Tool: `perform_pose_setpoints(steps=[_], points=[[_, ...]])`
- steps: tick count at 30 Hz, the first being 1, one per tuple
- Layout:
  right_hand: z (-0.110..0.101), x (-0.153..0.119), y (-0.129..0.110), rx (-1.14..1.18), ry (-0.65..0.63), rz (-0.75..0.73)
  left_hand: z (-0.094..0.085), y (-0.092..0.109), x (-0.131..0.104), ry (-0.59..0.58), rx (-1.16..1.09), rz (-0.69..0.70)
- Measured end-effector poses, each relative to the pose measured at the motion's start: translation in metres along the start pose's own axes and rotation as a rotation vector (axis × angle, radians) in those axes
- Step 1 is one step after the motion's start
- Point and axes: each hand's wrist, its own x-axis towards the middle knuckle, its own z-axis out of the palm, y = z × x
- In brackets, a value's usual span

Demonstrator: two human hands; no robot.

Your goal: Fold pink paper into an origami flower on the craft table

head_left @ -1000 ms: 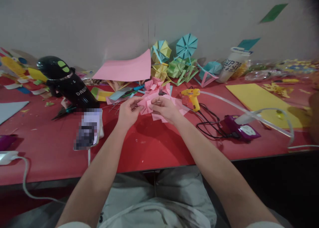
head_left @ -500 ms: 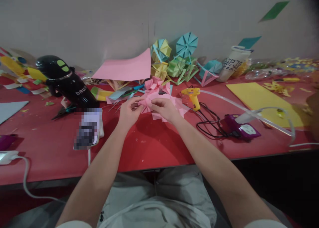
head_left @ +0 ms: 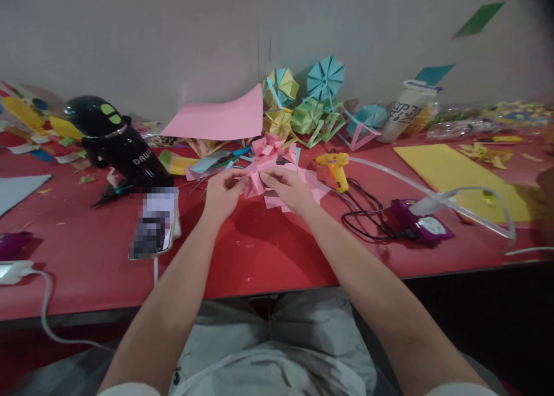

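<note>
A small folded piece of pink paper (head_left: pixel 254 186) is pinched between my two hands above the red table. My left hand (head_left: pixel 224 191) grips its left side with thumb and forefinger. On its right side, the fingers of my right hand (head_left: pixel 286 188) are closed on it; the fingertips partly cover the folds. Just behind lies a heap of pink folded paper (head_left: pixel 270 148). Flat pink sheets (head_left: pixel 315 187) lie under and beside my right hand. A yellow hot glue gun (head_left: pixel 335 168) rests to the right of them.
A purple power strip (head_left: pixel 422 221) with cables sits at the right, near a yellow sheet (head_left: pixel 467 179). On the left are a phone (head_left: pixel 153 223) and a black bottle (head_left: pixel 116 145). Folded paper umbrellas (head_left: pixel 325 78), a large pink sheet (head_left: pixel 216 116) and a white cup (head_left: pixel 404 112) line the wall.
The pink folded paper has turned slightly between my fingers, and its folds show at a different angle. Both hands stay in nearly the same place.
</note>
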Motion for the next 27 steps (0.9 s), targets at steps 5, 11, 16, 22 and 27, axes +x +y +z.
perform_pose_setpoints(steps=[5,11,16,22,27], points=[[-0.005,0.003,0.005,0.006,0.022,0.046,0.0,-0.004,0.0,-0.038,-0.139,-0.084],[-0.011,0.007,0.012,-0.144,-0.044,-0.073,-0.003,-0.004,0.0,-0.113,-0.279,-0.243],[-0.011,0.004,0.01,-0.212,-0.145,-0.153,-0.01,0.005,-0.002,-0.234,-0.319,-0.433],[-0.014,0.002,0.009,-0.26,-0.217,-0.168,-0.017,0.007,-0.003,-0.391,-0.242,-0.485],[-0.014,0.001,0.007,-0.244,-0.231,-0.158,-0.017,0.007,-0.003,-0.425,-0.15,-0.413]])
